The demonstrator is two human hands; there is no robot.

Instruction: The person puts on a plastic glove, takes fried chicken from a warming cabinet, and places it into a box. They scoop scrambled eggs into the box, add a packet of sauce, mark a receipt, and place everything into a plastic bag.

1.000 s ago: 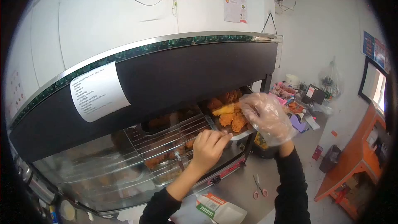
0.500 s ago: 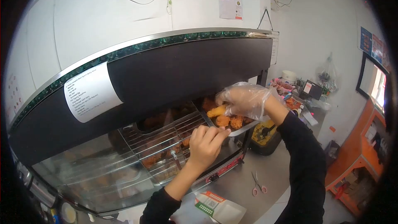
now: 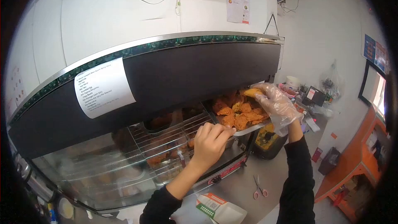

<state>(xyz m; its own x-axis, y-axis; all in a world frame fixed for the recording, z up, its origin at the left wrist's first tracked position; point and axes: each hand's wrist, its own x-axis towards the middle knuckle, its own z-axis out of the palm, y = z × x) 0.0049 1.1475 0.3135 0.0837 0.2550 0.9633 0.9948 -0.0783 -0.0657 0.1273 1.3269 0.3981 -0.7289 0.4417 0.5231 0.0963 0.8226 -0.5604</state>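
My left hand [image 3: 212,143] is closed on the near corner of a metal tray [image 3: 247,131] at the mouth of a food warmer. Fried chicken pieces [image 3: 241,115] with an orange-brown crust fill the tray. A clear plastic glove covers my right hand [image 3: 278,103], which is above the tray's right side. Its fingers pinch a smooth yellow piece of food [image 3: 251,93], whose exact kind I cannot make out. Part of the tray's far end lies under the warmer's dark top panel.
A wire rack [image 3: 166,143] with more fried food below it spans the warmer [image 3: 199,70]. On the counter are scissors [image 3: 260,190], a paper food box [image 3: 222,208] and a black container [image 3: 269,141] of yellow food. An orange shelf [image 3: 352,161] stands at right.
My right hand has moved right and up from the tray's middle, carrying the yellow piece and uncovering more chicken. My left hand stays on the tray's corner. The view has shifted slightly.
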